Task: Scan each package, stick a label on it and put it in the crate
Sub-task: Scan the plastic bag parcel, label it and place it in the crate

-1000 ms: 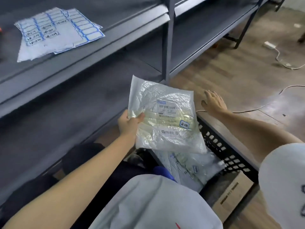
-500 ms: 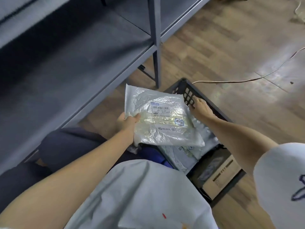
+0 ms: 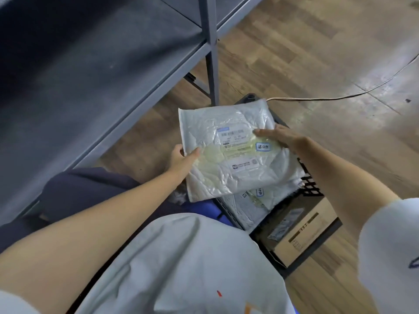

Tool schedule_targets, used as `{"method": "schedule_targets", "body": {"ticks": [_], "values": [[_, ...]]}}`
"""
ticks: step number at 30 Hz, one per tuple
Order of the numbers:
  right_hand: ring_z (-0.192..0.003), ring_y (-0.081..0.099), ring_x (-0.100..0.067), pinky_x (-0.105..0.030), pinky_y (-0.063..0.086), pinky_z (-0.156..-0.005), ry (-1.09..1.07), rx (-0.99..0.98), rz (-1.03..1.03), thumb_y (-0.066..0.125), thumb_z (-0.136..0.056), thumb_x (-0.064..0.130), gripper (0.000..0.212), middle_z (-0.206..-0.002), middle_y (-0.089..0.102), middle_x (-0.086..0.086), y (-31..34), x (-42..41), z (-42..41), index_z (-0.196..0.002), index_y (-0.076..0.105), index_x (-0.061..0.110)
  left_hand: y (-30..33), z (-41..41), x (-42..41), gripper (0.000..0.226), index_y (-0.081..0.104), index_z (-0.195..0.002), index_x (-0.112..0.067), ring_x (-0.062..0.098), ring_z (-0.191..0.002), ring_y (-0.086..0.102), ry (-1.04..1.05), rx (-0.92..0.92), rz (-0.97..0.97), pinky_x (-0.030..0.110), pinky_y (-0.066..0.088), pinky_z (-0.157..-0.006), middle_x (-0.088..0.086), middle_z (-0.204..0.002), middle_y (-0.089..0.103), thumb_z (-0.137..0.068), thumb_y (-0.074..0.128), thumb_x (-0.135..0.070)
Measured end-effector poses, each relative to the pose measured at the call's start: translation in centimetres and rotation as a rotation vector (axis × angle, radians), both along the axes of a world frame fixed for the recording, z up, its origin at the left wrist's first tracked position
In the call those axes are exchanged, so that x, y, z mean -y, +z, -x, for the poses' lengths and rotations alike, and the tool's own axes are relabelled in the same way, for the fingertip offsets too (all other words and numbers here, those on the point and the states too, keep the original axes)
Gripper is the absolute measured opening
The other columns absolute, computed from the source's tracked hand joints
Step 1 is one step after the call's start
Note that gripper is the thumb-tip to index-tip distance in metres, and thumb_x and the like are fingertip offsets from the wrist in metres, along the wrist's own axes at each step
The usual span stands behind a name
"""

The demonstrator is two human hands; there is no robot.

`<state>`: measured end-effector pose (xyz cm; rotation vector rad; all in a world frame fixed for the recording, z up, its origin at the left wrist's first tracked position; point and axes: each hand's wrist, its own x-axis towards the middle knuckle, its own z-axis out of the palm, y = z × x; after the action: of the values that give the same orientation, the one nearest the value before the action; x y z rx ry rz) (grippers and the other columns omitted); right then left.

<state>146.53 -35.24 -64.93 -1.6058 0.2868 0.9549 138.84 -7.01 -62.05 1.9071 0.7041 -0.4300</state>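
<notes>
Over wooden floor, left hand (image 3: 181, 158) pinches crinkled, labelled silvery package (image 3: 235, 152); right hand (image 3: 280, 137) lies flat on it.

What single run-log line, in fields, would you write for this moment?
step: placing in crate | left hand: grips package edge | right hand: flat on package | label: stuck on | black crate: holds other packages

Materials and finishes, head view.
Package (image 3: 235, 152): glossy, crinkled translucent plastic bag bearing paper labels; blue-bordered sticker (image 3: 262, 146) smooth. Crate (image 3: 311, 189): black matt plastic lattice. Cardboard box (image 3: 303, 230): brown, matt. Shelf rack (image 3: 209, 48): grey painted metal frame, dull matt deck. Floor (image 3: 317, 53): wood-look planks with a soft sheen. T-shirt (image 3: 181, 264): pale woven cloth, creased.
</notes>
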Motion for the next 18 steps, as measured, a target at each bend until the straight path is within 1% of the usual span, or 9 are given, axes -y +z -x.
{"method": "schedule_targets", "body": {"ticks": [2, 4, 5, 7, 8, 10, 13, 15, 18], "values": [[-0.058, 0.071, -0.016, -0.025, 0.056, -0.049, 0.009, 0.044, 0.044, 0.059, -0.093, 0.014, 0.007, -0.073, 0.075, -0.001, 1.2, 1.3, -1.0, -0.098, 0.062, 0.009, 0.4, -0.5, -0.6, 0.056, 0.044, -0.137, -0.009, 0.026, -0.125, 0.050, -0.062, 0.014, -0.083, 0.035, 0.040, -0.104, 0.010, -0.136, 0.051, -0.090, 0.063, -0.033], [-0.056, 0.070, -0.014, -0.025, 0.055, -0.047, 0.059, 0.071, 0.084, 0.060, -0.092, 0.010, 0.004, -0.070, 0.074, 0.001, 2.1, 3.0, -1.9, -0.094, 0.062, 0.012, 0.8, -0.9, -1.5, 0.061, 0.033, -0.145, -0.013, 0.022, -0.134, 0.039, -0.157, 0.021, -0.202, 0.030, 0.032, -0.104, 0.006, -0.148, 0.039, -0.094, 0.056, -0.036], [-0.059, 0.071, -0.015, -0.026, 0.057, -0.049, 0.109, 0.090, 0.111, 0.062, -0.090, 0.010, 0.006, -0.072, 0.075, 0.000, 2.2, 3.9, -2.3, -0.095, 0.063, 0.013, 0.9, -1.1, -2.1, 0.060, 0.031, -0.147, -0.015, 0.021, -0.136, 0.037, -0.211, 0.029, -0.256, 0.030, 0.030, -0.105, 0.004, -0.149, 0.036, -0.095, 0.054, -0.036], [-0.070, 0.073, -0.021, -0.033, 0.060, -0.059, 0.197, 0.105, 0.157, 0.067, -0.084, 0.010, 0.019, -0.086, 0.075, -0.006, 2.0, 5.3, -2.9, -0.102, 0.063, 0.015, 1.1, -1.3, -2.9, 0.058, 0.030, -0.147, -0.016, 0.022, -0.138, 0.033, -0.316, 0.056, -0.331, 0.034, 0.028, -0.109, 0.005, -0.151, 0.034, -0.097, 0.050, -0.035], [-0.073, 0.073, -0.021, -0.034, 0.060, -0.061, 0.215, 0.099, 0.170, 0.068, -0.083, 0.007, 0.024, -0.089, 0.075, -0.007, 1.7, 5.7, -3.1, -0.104, 0.063, 0.017, 1.1, -1.4, -3.1, 0.057, 0.029, -0.148, -0.016, 0.022, -0.138, 0.032, -0.356, 0.068, -0.351, 0.034, 0.026, -0.110, 0.005, -0.151, 0.033, -0.098, 0.049, -0.034], [-0.072, 0.073, -0.014, -0.029, 0.059, -0.061, 0.250, 0.098, 0.205, 0.069, -0.083, 0.002, 0.029, -0.095, 0.073, -0.005, 0.6, 5.7, -2.8, -0.106, 0.061, 0.018, 1.1, -1.6, -3.2, 0.056, 0.028, -0.149, -0.016, 0.022, -0.139, 0.030, -0.399, 0.078, -0.370, 0.033, 0.025, -0.110, 0.005, -0.152, 0.030, -0.099, 0.047, -0.032], [-0.081, 0.071, -0.008, -0.029, 0.060, -0.072, 0.282, 0.100, 0.203, 0.071, -0.081, 0.004, 0.047, -0.107, 0.069, -0.006, -2.0, 4.4, -1.7, -0.124, 0.052, 0.011, 0.8, -1.8, -3.0, 0.055, 0.027, -0.149, -0.016, 0.022, -0.142, 0.025, -0.417, 0.092, -0.384, 0.034, 0.022, -0.112, 0.003, -0.154, 0.027, -0.099, 0.045, -0.031], [-0.092, 0.071, -0.016, -0.035, 0.059, -0.078, 0.263, 0.097, 0.109, 0.067, -0.084, 0.000, 0.049, -0.110, 0.068, -0.010, -3.8, 3.0, -0.7, -0.128, 0.048, 0.010, 0.7, -1.8, -2.8, 0.055, 0.027, -0.149, -0.017, 0.021, -0.142, 0.025, -0.419, 0.097, -0.380, 0.034, 0.021, -0.112, 0.003, -0.154, 0.027, -0.099, 0.045, -0.031], [-0.095, 0.070, -0.031, -0.043, 0.059, -0.076, 0.177, -0.017, 0.044, 0.065, -0.085, -0.002, 0.045, -0.113, 0.066, -0.018, -6.4, 0.8, 0.2, -0.126, 0.047, 0.004, 0.4, -1.8, -2.8, 0.055, 0.028, -0.149, -0.016, 0.021, -0.141, 0.025, -0.406, 0.099, -0.381, 0.034, 0.022, -0.112, 0.003, -0.154, 0.027, -0.099, 0.046, -0.029]]}}
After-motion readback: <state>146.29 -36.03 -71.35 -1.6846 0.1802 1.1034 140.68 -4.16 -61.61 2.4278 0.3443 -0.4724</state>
